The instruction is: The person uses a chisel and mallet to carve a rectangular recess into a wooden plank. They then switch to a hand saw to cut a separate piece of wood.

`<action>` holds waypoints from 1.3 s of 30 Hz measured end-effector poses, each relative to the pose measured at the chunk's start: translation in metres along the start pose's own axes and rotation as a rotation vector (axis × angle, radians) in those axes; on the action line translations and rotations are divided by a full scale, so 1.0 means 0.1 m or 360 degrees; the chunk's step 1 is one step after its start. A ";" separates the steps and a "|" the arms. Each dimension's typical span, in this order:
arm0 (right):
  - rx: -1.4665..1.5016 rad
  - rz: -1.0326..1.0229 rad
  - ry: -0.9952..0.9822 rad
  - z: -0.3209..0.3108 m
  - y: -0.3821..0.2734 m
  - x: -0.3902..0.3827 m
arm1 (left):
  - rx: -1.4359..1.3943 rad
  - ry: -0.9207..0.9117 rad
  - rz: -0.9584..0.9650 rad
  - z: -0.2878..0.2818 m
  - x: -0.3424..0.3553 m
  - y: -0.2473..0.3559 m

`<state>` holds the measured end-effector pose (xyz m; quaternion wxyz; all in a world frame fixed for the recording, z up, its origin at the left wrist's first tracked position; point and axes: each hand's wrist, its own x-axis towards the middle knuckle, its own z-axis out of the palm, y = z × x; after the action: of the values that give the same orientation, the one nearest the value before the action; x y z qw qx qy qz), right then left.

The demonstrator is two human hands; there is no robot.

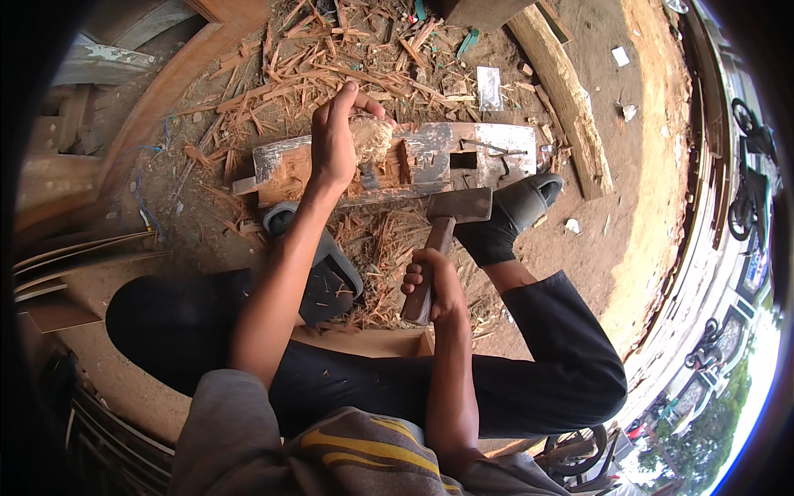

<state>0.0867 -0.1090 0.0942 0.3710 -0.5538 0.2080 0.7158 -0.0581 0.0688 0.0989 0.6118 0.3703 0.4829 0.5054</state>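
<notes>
My left hand (335, 136) grips a chisel whose frayed wooden handle top (371, 136) shows beside my fingers. The chisel stands upright on a painted, worn wooden beam (430, 153) with several rectangular mortise holes cut in it. My right hand (430, 285) is closed around the wooden handle of a mallet. Its blocky head (460, 205) hangs just in front of the beam. My right foot in a dark sock and sandal (513, 211) presses against the beam's right end. A second sandal (327, 264) lies under my left forearm.
Red wood chips and splinters (331, 66) cover the dirt behind and under the beam. A rough timber (566, 99) lies at the right. Curved wooden boards (165, 91) stand at the left. Parked motorbikes (748, 174) are at the far right edge.
</notes>
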 end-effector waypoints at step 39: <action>-0.1345 -0.2037 -0.0325 1.51 -0.69 -1.68 | 0.0397 0.0007 0.0491 -0.02 -0.19 -0.59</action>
<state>0.0611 -0.0086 0.3068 0.4869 -0.5920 -0.4788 0.4280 -0.0456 0.0378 0.0473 0.4754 0.5117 0.4807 0.5301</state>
